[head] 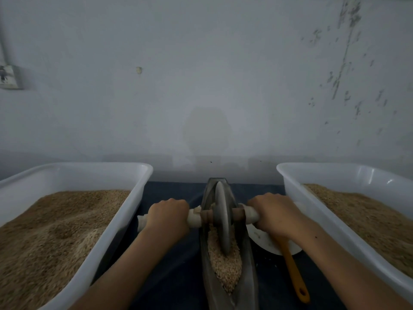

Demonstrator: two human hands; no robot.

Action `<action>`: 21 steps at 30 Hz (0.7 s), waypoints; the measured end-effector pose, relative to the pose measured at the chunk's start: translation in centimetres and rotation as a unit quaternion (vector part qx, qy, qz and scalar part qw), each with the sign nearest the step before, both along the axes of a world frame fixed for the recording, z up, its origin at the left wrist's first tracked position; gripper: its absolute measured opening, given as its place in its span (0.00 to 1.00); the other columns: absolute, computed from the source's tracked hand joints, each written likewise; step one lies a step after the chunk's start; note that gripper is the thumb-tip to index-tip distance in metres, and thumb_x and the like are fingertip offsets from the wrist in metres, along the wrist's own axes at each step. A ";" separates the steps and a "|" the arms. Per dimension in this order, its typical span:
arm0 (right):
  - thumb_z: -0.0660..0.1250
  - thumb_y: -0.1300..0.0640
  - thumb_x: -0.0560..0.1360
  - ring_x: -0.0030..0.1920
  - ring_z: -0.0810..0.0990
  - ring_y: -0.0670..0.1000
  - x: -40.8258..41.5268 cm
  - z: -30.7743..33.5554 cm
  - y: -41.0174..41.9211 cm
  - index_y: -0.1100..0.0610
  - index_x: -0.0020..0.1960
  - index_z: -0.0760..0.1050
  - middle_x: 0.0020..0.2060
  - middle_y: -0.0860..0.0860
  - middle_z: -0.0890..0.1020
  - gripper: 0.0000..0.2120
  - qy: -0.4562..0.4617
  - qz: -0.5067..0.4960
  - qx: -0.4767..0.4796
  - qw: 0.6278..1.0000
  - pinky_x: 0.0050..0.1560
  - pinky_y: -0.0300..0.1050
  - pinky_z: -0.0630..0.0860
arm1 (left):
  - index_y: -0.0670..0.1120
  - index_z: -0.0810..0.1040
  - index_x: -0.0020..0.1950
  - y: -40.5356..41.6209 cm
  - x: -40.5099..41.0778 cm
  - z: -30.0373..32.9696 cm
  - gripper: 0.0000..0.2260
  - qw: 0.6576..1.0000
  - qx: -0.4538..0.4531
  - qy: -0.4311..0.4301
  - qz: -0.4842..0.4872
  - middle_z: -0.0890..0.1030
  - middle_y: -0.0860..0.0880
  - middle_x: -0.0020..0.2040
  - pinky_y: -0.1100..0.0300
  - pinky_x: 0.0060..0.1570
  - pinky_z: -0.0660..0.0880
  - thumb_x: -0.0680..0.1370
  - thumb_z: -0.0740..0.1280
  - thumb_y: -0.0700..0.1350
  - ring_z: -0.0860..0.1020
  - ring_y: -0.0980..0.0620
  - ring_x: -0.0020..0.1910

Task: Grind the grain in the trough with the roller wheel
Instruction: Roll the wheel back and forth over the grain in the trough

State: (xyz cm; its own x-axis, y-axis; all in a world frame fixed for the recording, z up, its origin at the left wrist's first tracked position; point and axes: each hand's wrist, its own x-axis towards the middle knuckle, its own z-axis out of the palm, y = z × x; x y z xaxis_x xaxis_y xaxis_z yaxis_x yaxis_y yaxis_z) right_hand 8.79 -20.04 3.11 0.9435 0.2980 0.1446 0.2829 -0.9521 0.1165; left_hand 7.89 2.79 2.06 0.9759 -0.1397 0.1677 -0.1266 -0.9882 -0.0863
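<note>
Grey stone roller wheel (222, 218) stands upright in the narrow dark boat-shaped trough (242, 276) between your arms, its edge in the pale grain (225, 267), because your left hand (168, 217) and right hand (273, 217) each wrap a white-padded axle end, balancing it.

Your table (169, 265) is covered in dark blue cloth and runs up to the pale wall. On it, at your left, sits a white tub (125, 211) of brown grain; a matching tub (297, 193) sits at your right. Between them lies the long metal trough (248, 274), with a white plate (263, 242) and an orange-handled utensil (295, 276) just beside its right side.
</note>
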 end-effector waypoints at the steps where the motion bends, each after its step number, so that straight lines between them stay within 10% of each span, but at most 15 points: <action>1: 0.64 0.57 0.73 0.46 0.79 0.51 -0.1 0.3 0.0 0.50 0.49 0.75 0.45 0.49 0.80 0.06 0.019 -0.001 -0.005 1.000 0.42 0.44 0.72 | 0.49 0.75 0.56 0.1 0.0 0.2 0.10 1.000 0.003 0.014 -0.005 0.79 0.50 0.51 0.60 0.46 0.71 0.75 0.66 0.48 0.78 0.52 0.49; 8: 0.67 0.56 0.72 0.45 0.79 0.50 -0.2 1.1 -0.1 0.51 0.55 0.77 0.45 0.50 0.81 0.11 0.104 -0.006 -0.020 0.994 0.42 0.43 0.74 | 0.49 0.75 0.56 0.3 -0.1 0.7 0.13 0.999 0.013 0.043 -0.012 0.79 0.51 0.50 0.60 0.46 0.71 0.74 0.68 0.49 0.76 0.53 0.46; 21: 0.62 0.55 0.75 0.43 0.78 0.49 0.4 -1.0 -0.4 0.47 0.42 0.67 0.42 0.47 0.79 0.06 -0.063 0.015 0.036 0.997 0.40 0.43 0.68 | 0.51 0.73 0.55 -0.3 -0.2 0.0 0.08 0.999 -0.009 -0.050 -0.001 0.78 0.52 0.49 0.60 0.45 0.69 0.77 0.65 0.48 0.77 0.53 0.48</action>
State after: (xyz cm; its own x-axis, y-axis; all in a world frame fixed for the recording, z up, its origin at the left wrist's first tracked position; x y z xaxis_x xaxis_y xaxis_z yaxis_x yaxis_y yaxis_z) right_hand 9.21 -20.43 2.15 0.9073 0.3112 0.2828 0.2998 -0.9503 0.0840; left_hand 7.68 2.49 2.07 0.9537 -0.1372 0.2676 -0.1195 -0.9895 -0.0816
